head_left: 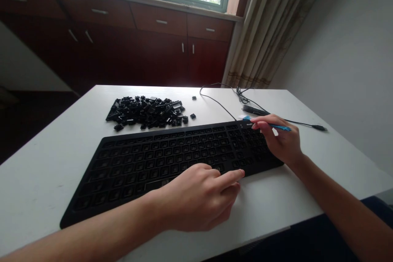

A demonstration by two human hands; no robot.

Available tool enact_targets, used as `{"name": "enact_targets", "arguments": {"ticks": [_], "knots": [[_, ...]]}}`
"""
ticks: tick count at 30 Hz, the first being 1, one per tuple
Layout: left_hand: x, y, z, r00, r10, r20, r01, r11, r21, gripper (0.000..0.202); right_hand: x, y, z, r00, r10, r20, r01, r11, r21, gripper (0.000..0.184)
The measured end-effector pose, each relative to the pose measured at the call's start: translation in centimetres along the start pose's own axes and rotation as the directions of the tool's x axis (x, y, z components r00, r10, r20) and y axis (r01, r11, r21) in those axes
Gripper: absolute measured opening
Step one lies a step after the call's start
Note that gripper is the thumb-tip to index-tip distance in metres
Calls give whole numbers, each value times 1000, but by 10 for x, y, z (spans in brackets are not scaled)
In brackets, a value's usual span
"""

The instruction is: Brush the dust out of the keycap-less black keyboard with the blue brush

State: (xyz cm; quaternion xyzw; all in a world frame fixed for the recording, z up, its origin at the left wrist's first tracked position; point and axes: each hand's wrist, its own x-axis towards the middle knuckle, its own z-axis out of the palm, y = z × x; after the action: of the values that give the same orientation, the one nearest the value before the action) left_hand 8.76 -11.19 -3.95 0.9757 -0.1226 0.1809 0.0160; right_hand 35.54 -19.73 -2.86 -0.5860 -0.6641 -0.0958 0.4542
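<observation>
A black keyboard (pixel 166 151) with its keycaps off lies slanted across the white table, rows of bare sockets showing. My left hand (pixel 202 196) holds it at the front edge, index finger stretched along the rim and the other fingers curled; the thumb is hidden. Over the keyboard's right end, my right hand (pixel 281 137) is closed around a thin blue-handled brush (pixel 281 127). The brush's pale and blue head is at the back edge, near the top right corner. Behind the keyboard sits a heap of loose black keycaps (pixel 147 110).
A black cable (pixel 215 102) runs from the keyboard's back edge into a tangle, and its plug (pixel 319 127) lies at the right. A black stick-like object (pixel 254 110) lies behind my right hand. Past the table (pixel 39 163) stand dark red cabinets (pixel 147 49) and a curtain (pixel 260 20).
</observation>
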Motion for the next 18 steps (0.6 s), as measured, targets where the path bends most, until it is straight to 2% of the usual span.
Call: {"name": "enact_targets", "arguments": {"ticks": [1, 4, 7, 9, 11, 12, 14, 18], "knots": [[0, 0, 0, 1000, -2, 0, 2, 1000, 0, 31, -1, 0, -1, 999, 43, -14, -43, 999, 26, 16], [-1, 1, 1, 1000, -14, -4, 14, 1000, 6, 31, -4, 2, -2, 982, 188, -26, -183, 973, 140, 34], [-1, 1, 1, 1000, -14, 3, 14, 1000, 6, 32, -6, 4, -1, 965, 256, 63, -264, 941, 214, 40], [-1, 1, 1, 1000, -9, 6, 9, 1000, 3, 33, -5, 4, 0, 964, 222, 144, -247, 951, 184, 33], [-1, 1, 1, 1000, -13, 4, 13, 1000, 4, 33, -3, 4, 2, 975, 138, 174, -159, 981, 111, 20], [-1, 1, 1, 1000, -18, 2, 18, 1000, 6, 33, -1, 4, 3, 982, 93, 163, -106, 991, 77, 15], [-1, 1, 1, 1000, -22, 1, 22, 1000, 7, 32, 0, 3, 3, 995, 29, 99, -33, 999, 41, 17], [-1, 1, 1, 1000, -4, 7, 4, 1000, 0, 32, 0, 2, 2, 998, 65, 10, -66, 997, 38, 21]]}}
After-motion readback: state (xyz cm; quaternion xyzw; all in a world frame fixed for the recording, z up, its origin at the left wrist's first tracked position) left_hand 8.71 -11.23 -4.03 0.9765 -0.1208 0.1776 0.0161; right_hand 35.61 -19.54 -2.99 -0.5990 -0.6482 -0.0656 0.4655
